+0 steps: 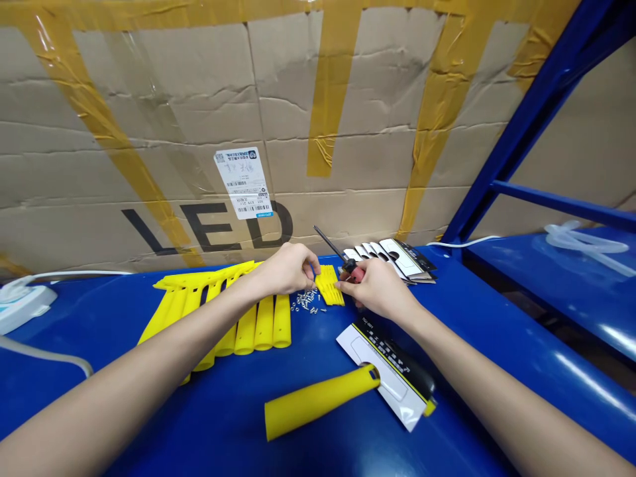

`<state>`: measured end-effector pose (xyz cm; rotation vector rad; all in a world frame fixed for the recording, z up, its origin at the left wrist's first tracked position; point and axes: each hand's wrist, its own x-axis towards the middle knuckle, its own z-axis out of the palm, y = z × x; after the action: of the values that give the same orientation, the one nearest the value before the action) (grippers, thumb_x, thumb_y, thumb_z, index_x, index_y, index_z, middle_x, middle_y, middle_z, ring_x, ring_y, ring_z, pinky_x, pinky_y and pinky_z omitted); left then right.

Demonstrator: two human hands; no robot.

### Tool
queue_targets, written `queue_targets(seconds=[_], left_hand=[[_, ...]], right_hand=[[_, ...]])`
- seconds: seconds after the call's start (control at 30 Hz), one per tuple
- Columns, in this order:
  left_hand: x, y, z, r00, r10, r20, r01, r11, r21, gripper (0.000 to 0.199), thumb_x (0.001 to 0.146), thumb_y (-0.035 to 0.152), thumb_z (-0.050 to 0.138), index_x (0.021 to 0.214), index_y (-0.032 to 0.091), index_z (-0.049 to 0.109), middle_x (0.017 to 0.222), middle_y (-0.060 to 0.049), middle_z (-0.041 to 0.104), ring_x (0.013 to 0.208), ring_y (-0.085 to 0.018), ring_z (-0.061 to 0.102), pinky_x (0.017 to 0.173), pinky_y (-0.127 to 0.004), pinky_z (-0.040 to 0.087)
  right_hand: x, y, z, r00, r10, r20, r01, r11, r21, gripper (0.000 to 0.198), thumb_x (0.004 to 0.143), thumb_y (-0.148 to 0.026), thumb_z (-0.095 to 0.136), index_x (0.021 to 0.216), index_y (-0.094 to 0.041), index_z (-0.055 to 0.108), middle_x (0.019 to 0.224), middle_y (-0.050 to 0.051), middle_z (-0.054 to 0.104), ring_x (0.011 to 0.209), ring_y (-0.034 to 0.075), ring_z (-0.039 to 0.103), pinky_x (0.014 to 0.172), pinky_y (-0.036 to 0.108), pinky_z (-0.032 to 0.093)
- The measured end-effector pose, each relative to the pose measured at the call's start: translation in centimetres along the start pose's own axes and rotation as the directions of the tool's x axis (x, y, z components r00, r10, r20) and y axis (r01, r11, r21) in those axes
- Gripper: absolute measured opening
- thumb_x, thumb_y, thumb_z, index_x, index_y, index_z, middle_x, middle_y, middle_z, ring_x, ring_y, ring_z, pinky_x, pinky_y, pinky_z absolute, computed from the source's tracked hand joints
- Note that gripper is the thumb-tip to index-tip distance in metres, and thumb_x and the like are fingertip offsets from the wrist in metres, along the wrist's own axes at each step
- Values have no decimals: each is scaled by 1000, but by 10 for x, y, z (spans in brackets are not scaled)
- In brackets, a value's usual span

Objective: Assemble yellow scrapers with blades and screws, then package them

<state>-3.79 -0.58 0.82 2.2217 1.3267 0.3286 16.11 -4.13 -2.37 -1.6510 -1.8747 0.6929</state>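
Observation:
My right hand (385,288) holds a screwdriver (354,270) with a red and black handle, its dark shaft pointing up and left. The same hand's fingertips touch the right side of a small stack of thin yellow plastic pieces (328,285). At the left side of that stack, my left hand (293,268) has its fingers pinched together; what lies between them is too small to make out. Loose small screws (309,301) are scattered just below my left fingers. Nearer to me, a yellow tubular handle (320,401) pokes through the hole of a printed black-and-white card (392,374).
Several yellow handles (243,331) lie in a row at the left, partly behind my left forearm. Folded cards (402,258) are stacked at back right. A taped cardboard box (288,119) walls the back, a blue metal frame (497,152) the right. A white power strip (27,308) sits far left.

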Motion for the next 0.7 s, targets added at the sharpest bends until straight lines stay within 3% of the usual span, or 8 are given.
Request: queue_targets(seconds=[0.13, 0.33, 0.57, 0.7], left_hand=[[0, 8, 5, 999, 28, -24, -28, 1000, 4, 25, 64, 12, 62, 84, 10, 76, 79, -10, 78, 76, -22, 74, 71, -29, 57], [3, 18, 9, 997, 51, -55, -50, 998, 26, 22, 64, 11, 60, 80, 11, 75, 77, -9, 78, 73, -21, 73, 70, -28, 56], [2, 14, 3, 997, -34, -69, 36, 999, 39, 27, 59, 10, 62, 84, 12, 72, 73, -9, 77, 70, -23, 72, 68, -33, 55], [3, 12, 6, 997, -66, -39, 65, 998, -17, 24, 59, 9, 63, 81, 14, 69, 75, -7, 77, 71, -21, 73, 66, -30, 56]], right_hand=[[-2, -1, -1, 1000, 3, 20, -3, 1000, 17, 22, 74, -24, 71, 64, -20, 53, 49, -3, 57, 43, 15, 61, 45, 23, 42], [-2, 1, 0, 1000, 2, 3, -2, 1000, 24, 30, 73, -26, 72, 61, -22, 46, 48, -3, 57, 45, 15, 62, 46, 23, 42], [0, 4, -2, 1000, -10, 7, 10, 1000, 20, 35, 72, -24, 72, 58, -23, 40, 46, -4, 55, 44, 14, 58, 48, 24, 40], [-1, 3, -3, 1000, -6, 4, 6, 1000, 8, 30, 72, -25, 72, 59, -22, 46, 45, -4, 55, 45, 14, 57, 48, 24, 38]])
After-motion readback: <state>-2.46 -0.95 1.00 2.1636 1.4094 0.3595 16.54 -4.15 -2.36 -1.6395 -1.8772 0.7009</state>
